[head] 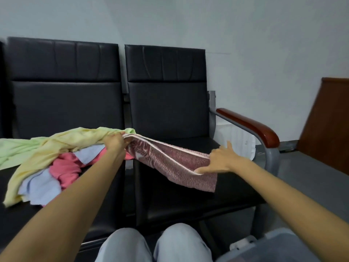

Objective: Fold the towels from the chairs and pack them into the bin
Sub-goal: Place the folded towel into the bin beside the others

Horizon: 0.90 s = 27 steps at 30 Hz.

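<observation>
A dark pink patterned towel (170,161) with a white border is stretched in the air above the right chair seat (188,201). My left hand (115,141) grips its left end beside the towel pile. My right hand (219,159) pinches its right edge between thumb and fingers, with the other fingers spread. The towel's lower part hangs down toward the seat. A loose pile of towels lies on the left chair (56,103): yellow (56,146), light green (13,152), pink (66,167) and pale blue (41,186). The translucent bin (279,246) shows at the bottom right.
Two black padded chairs stand side by side against a pale wall. The right chair has a brown wooden armrest (251,125) on a grey metal frame. A white bag (238,140) sits behind the armrest. A brown wooden panel (330,125) stands at far right. My knees (154,244) are at the bottom centre.
</observation>
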{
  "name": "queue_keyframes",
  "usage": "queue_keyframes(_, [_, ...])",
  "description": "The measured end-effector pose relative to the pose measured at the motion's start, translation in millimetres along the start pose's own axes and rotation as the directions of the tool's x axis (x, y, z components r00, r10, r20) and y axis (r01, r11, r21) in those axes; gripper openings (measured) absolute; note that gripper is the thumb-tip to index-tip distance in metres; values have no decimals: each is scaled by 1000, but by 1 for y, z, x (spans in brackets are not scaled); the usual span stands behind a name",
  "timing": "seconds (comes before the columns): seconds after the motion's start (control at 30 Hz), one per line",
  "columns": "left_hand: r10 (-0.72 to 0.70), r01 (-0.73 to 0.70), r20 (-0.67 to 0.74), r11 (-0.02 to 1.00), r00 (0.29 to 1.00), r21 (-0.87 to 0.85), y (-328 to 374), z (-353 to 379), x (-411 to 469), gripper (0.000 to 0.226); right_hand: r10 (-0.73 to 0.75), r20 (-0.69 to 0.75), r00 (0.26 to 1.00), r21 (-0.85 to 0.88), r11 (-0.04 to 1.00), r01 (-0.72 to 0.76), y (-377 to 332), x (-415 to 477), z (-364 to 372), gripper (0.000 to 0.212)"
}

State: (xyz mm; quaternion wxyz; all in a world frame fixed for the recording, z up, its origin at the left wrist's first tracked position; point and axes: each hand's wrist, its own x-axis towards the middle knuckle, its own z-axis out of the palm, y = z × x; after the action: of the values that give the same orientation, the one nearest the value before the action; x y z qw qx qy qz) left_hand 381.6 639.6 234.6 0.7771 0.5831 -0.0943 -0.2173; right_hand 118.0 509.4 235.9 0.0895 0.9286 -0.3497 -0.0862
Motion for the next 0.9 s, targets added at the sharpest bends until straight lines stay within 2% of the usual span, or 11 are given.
queue_keyframes(0.1, [98, -97, -73, 995, 993, 15, 22, -1, -5, 27, 6, -115, 993, 208, 978, 18, 21, -2, -29, 69])
queue_keyframes(0.13, [135, -136, -80, 991, 988, -6, 32, -1, -5, 22, 11, -164, 986, 249, 968, 31, 29, -5, -41, 65])
queue_keyframes(0.17, [171, -170, -69, 985, 983, 28, 34, -2, -5, 11, 25, -210, 977, 295, 955, 39, 35, -6, -47, 58])
queue_keyframes(0.2, [229, -225, -52, 972, 972, 68, 43, -1, -9, 10, 64, -282, 957, 345, 938, 39, 43, -8, -57, 50])
queue_keyframes(0.27, [328, -330, 34, 935, 944, 133, 57, 1, -17, 28, 189, -419, 888, 439, 898, 15, 55, -9, -72, 33])
queue_keyframes(0.33, [400, -410, 91, 890, 912, 198, 76, 7, -25, 34, 300, -548, 781, 446, 895, -31, 61, -6, -89, 26])
queue_keyframes(0.43, [468, -488, 139, 834, 873, 256, 106, 8, -32, 36, 253, -683, 686, 314, 949, -37, 70, -4, -116, 19])
queue_keyframes(0.57, [599, -607, 143, 715, 788, 347, 128, -1, -31, 21, 168, -745, 645, 161, 984, -70, 82, -2, -134, 13])
queue_keyframes(0.7, [616, -623, 153, 690, 773, 368, 128, -1, -36, 17, 236, -798, 555, 238, 969, -69, 77, -2, -134, 5])
queue_keyframes(0.8, [585, -597, 188, 656, 789, 462, 122, 1, -35, 12, 295, -777, 556, 277, 953, -119, 76, 5, -126, 6])
queue_keyframes(0.9, [551, -571, 216, 629, 806, 528, 111, 12, -25, 17, 371, -711, 597, 341, 925, -168, 73, 20, -118, 14])
